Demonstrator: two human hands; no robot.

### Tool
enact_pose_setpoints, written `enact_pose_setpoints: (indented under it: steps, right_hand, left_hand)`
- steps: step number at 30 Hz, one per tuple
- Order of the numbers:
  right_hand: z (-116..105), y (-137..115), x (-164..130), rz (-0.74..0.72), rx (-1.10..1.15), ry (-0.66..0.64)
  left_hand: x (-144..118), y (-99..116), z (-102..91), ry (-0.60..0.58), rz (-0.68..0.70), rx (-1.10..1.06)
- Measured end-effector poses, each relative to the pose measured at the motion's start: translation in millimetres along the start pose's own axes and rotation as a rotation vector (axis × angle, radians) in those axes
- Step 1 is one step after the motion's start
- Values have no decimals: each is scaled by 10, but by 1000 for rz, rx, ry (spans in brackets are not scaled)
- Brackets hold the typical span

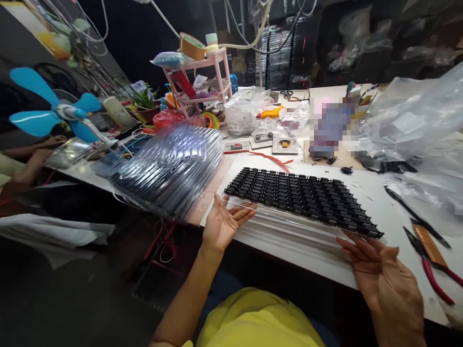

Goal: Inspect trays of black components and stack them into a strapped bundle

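Note:
A clear plastic tray [285, 213] filled with rows of small black plastic parts [296, 197] is in front of me, at the near side of the white table. My left hand [223, 224] holds its near left corner, with the fingers beneath the edge and the thumb pointing up. At the near right corner, my right hand [385, 272] has its fingers under the tray and its thumb at the side. The tray hides some of the fingertips. Left of it lies a tall stack of clear trays [170, 168].
Pliers with red handles [430, 274] and tweezers [415, 217] lie at the right. Clear plastic bags [415, 125] bulge behind them. A blue fan [67, 111] and a pink rack [220, 72] stand farther back. At the far left, another person's arm [32, 168] shows.

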State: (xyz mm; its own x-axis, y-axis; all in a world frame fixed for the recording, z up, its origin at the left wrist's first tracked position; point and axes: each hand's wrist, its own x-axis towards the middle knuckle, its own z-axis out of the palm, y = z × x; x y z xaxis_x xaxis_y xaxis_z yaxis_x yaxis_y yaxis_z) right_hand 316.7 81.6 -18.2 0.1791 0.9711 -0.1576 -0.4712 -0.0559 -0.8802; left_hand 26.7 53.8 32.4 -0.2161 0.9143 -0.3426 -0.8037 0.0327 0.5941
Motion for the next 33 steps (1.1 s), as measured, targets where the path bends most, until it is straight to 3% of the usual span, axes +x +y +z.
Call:
enact_pose_setpoints:
  steps: [9, 12, 15, 18, 21, 24, 27, 29, 33]
  right_hand:
    - [1, -1, 14, 19, -24, 25]
    - [-19, -44, -85, 43, -39, 16]
    - [-28, -84, -343, 157, -88, -87]
    - [69, -17, -654, 375, -138, -229]
    - [216, 168, -853, 550, -176, -338]
    - [250, 302, -923, 599, -317, -461]
    - [169, 184, -858, 448, -695, -626]
    - [124, -20, -682, 225, -926, -650]
    - [175, -336, -7, -392, -1097, -359]
  left_hand:
    - [-12, -23, 4, -7, -13, -27]
    - [-1, 3, -76, 19, -22, -6]
    - [11, 52, -243, 66, -36, 31]
    - [51, 79, -390, 130, 32, 54]
    - [86, 42, -415, 213, 147, 52]
    - [57, -54, -356, 230, 257, 40]
    - [-64, -188, -314, 224, 353, 84]
    - [-192, -302, -307, 225, 381, 144]
    - [-483, -567, -304, 165, 254, 241]
